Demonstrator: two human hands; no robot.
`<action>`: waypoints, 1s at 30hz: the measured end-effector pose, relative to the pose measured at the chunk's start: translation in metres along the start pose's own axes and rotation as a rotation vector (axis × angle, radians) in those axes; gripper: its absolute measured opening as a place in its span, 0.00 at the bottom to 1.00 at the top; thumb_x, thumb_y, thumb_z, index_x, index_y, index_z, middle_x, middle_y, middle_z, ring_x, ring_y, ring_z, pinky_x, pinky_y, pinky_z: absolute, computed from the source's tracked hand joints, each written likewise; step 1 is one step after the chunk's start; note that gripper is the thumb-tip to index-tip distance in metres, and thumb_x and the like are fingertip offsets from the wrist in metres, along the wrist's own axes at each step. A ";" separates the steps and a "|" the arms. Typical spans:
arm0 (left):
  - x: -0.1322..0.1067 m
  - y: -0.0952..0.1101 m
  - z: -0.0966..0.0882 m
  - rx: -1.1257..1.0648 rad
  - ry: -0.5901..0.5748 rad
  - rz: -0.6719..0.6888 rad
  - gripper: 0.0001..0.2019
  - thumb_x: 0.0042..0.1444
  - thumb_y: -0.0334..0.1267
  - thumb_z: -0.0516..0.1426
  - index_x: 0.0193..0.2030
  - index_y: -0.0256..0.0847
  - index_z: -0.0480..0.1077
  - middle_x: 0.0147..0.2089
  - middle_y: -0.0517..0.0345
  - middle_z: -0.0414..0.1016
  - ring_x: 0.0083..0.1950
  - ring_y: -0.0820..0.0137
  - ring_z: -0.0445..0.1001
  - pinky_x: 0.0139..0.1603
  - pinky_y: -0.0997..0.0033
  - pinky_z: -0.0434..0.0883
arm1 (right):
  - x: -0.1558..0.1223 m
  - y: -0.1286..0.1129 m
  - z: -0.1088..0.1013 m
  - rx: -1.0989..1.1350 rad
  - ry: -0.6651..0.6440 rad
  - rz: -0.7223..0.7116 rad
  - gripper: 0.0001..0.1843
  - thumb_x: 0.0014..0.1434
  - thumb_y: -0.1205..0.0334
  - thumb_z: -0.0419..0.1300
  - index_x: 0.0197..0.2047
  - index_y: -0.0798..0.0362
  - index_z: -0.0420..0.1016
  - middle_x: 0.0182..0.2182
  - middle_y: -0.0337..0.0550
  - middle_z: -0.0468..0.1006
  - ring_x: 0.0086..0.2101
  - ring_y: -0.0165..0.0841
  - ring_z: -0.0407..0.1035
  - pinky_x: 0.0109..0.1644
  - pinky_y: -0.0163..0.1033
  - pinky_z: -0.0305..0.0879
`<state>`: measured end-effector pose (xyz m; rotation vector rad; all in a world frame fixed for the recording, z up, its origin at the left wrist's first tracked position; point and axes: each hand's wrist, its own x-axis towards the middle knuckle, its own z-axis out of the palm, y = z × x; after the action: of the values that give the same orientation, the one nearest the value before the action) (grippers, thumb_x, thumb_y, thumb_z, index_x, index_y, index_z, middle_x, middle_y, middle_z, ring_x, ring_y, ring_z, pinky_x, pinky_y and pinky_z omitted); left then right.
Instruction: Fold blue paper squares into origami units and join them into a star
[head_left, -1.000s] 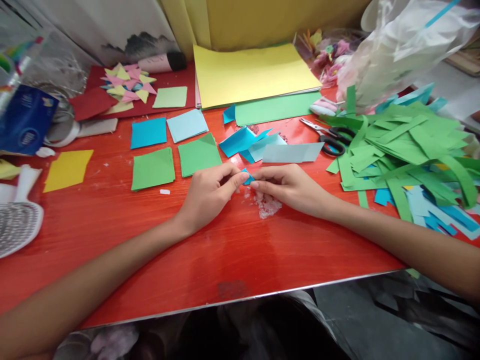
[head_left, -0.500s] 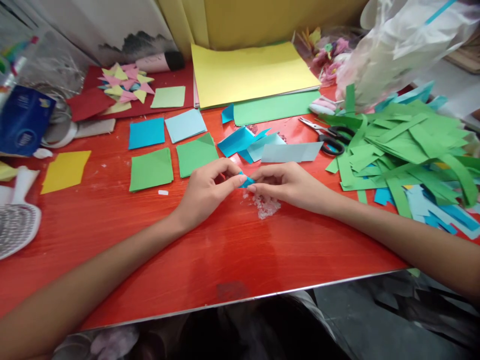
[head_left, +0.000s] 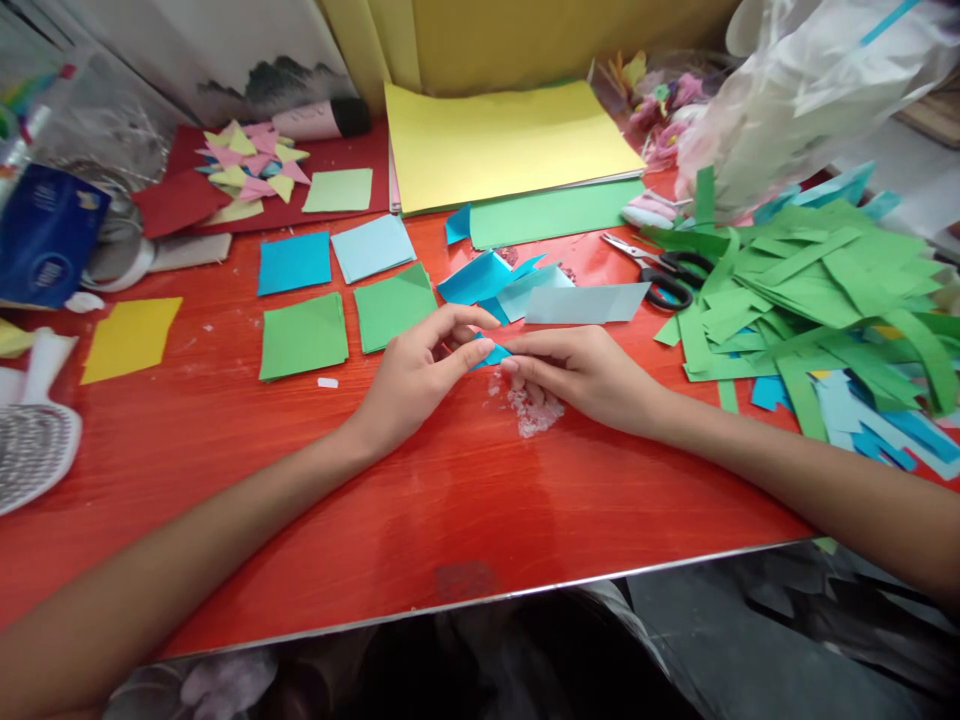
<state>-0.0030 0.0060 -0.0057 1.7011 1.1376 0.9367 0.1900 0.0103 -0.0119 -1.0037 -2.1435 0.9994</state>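
Observation:
My left hand (head_left: 420, 372) and my right hand (head_left: 579, 371) meet at the middle of the red table (head_left: 450, 500). Both pinch a small folded blue paper piece (head_left: 491, 354) between their fingertips, just above the tabletop. Only its blue corners show between the fingers. A patch of whitish scraps (head_left: 534, 410) lies on the table under my right hand. Loose blue paper pieces (head_left: 487, 282) and a pale blue strip (head_left: 585, 303) lie just beyond my hands.
Green squares (head_left: 304, 335) and blue squares (head_left: 295, 263) lie left of my hands, a yellow square (head_left: 131, 338) farther left. Scissors (head_left: 660, 270) and a heap of green strips (head_left: 817, 290) sit at right. Yellow sheets (head_left: 502, 145), folded paper stars (head_left: 251, 170) and a plastic bag (head_left: 810, 90) stand behind.
My fingers have shifted slightly on the blue piece, turning it a little. The hands stay in the same spot.

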 end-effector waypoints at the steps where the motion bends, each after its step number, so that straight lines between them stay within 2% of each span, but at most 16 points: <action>1: 0.000 0.000 0.000 0.008 -0.007 0.013 0.09 0.57 0.43 0.57 0.41 0.41 0.73 0.36 0.60 0.73 0.35 0.76 0.68 0.36 0.76 0.65 | 0.000 0.000 0.000 0.010 0.000 -0.001 0.16 0.65 0.56 0.53 0.37 0.58 0.76 0.24 0.39 0.70 0.26 0.25 0.62 0.31 0.32 0.56; 10: -0.003 0.000 0.001 0.067 0.014 0.094 0.07 0.58 0.40 0.57 0.35 0.39 0.73 0.34 0.60 0.76 0.35 0.76 0.71 0.36 0.76 0.66 | 0.000 -0.006 -0.004 0.055 -0.038 0.037 0.17 0.65 0.57 0.54 0.27 0.58 0.69 0.21 0.36 0.65 0.24 0.24 0.59 0.29 0.32 0.53; 13: -0.004 0.000 0.001 0.112 0.008 0.121 0.06 0.58 0.38 0.57 0.35 0.39 0.73 0.35 0.60 0.76 0.34 0.76 0.71 0.35 0.76 0.66 | 0.000 -0.007 -0.005 0.051 -0.051 0.056 0.18 0.65 0.57 0.53 0.24 0.57 0.66 0.19 0.35 0.64 0.23 0.24 0.58 0.28 0.32 0.52; 18: -0.006 0.001 0.002 0.172 0.003 0.158 0.04 0.59 0.35 0.56 0.38 0.40 0.72 0.30 0.62 0.72 0.30 0.78 0.66 0.33 0.77 0.64 | 0.000 -0.009 -0.005 0.079 -0.059 0.086 0.18 0.65 0.58 0.52 0.25 0.57 0.66 0.22 0.37 0.68 0.24 0.24 0.61 0.30 0.32 0.54; 21: -0.005 0.002 0.001 0.148 -0.025 0.137 0.06 0.59 0.36 0.55 0.40 0.40 0.72 0.29 0.62 0.70 0.29 0.78 0.65 0.32 0.77 0.64 | 0.000 -0.010 -0.004 0.059 -0.052 0.066 0.18 0.66 0.58 0.51 0.25 0.56 0.64 0.22 0.38 0.67 0.25 0.24 0.61 0.31 0.32 0.55; 25: -0.002 0.000 0.000 0.148 -0.117 0.061 0.10 0.60 0.41 0.55 0.43 0.40 0.73 0.36 0.59 0.75 0.32 0.76 0.67 0.33 0.76 0.64 | 0.000 -0.009 -0.004 0.053 -0.044 0.057 0.19 0.66 0.57 0.50 0.24 0.55 0.62 0.22 0.37 0.66 0.25 0.25 0.60 0.31 0.33 0.54; 30: -0.001 0.000 -0.001 0.196 -0.145 0.061 0.11 0.60 0.44 0.55 0.36 0.40 0.71 0.30 0.61 0.73 0.30 0.76 0.66 0.32 0.76 0.63 | 0.000 -0.010 -0.003 0.015 -0.017 0.093 0.19 0.66 0.57 0.49 0.24 0.55 0.62 0.20 0.36 0.64 0.23 0.25 0.57 0.29 0.33 0.52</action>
<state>-0.0045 0.0056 -0.0057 1.9381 1.1153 0.7439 0.1882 0.0065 -0.0024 -1.0996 -2.1164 1.0692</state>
